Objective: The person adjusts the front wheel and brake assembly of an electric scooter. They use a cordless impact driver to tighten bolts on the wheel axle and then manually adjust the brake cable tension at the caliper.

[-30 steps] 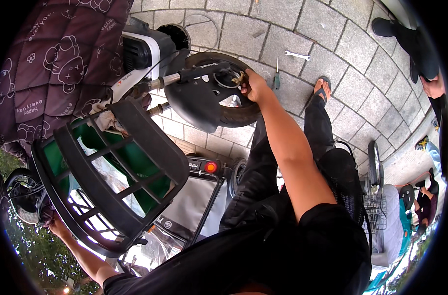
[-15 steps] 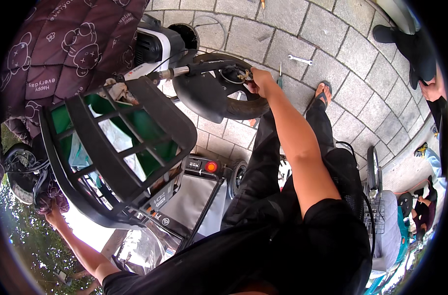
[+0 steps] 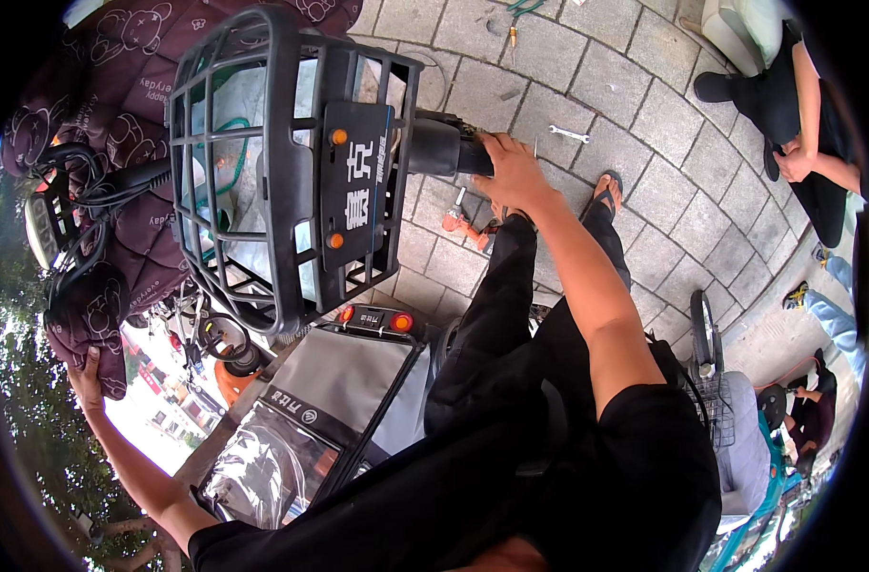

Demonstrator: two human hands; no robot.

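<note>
My right hand [image 3: 514, 173] lies over the tyre of the scooter's front wheel [image 3: 474, 155], its fingers curved across the tread. The wheel now shows edge-on, below a black mudguard [image 3: 434, 145]. At far left my left hand [image 3: 86, 379] grips the end of a padded brown cover [image 3: 96, 329] that hides the handlebar grip. Between my hands stands a black front basket [image 3: 284, 172] with a dark plate [image 3: 358, 186] and orange reflectors. Pale bags and a green cord lie inside it.
On the paving lie a wrench [image 3: 570, 133], an orange-handled screwdriver [image 3: 513, 43] and a red-orange power tool [image 3: 465, 227] near my feet. A grey covered vehicle [image 3: 358, 367] with red-orange lights stands close below the basket. Another person's clasped hands [image 3: 794, 164] show at right.
The handlebar, basket and front wheel have swung round; the wheel went from side-on to edge-on. My right hand shifted from the wheel hub to the tyre. My left hand moved slightly up with the cover.
</note>
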